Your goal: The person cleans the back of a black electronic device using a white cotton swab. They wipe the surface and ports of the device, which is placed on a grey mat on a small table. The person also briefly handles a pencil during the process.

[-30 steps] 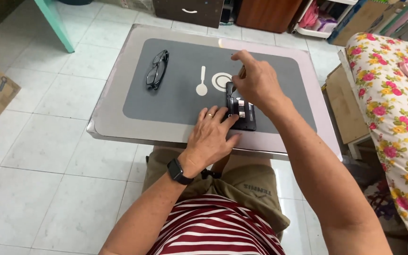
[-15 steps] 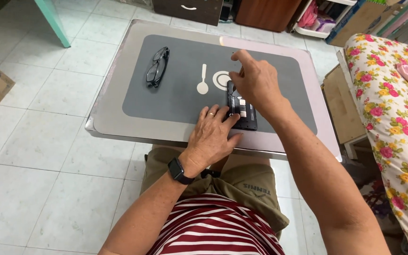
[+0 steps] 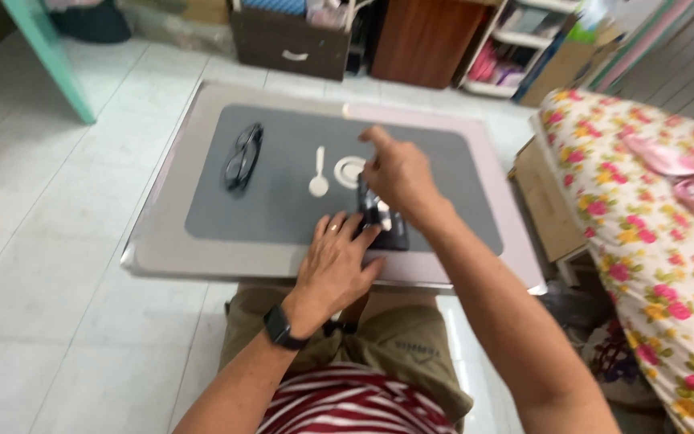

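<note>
I see a low rectangular table w/ a pale pinkish-grey top and rounded corners, standing on white floor tiles. A dark grey rectangular mat covers most of the top. On the mat, left to right: black-framed folded glasses, a small white plastic spoon w/ its bowl toward me, a white round ring-shaped lid or dish just beside it, and a small black flat case, prob. a compact; it's blurred and half covered, so I can't be sure.
</note>
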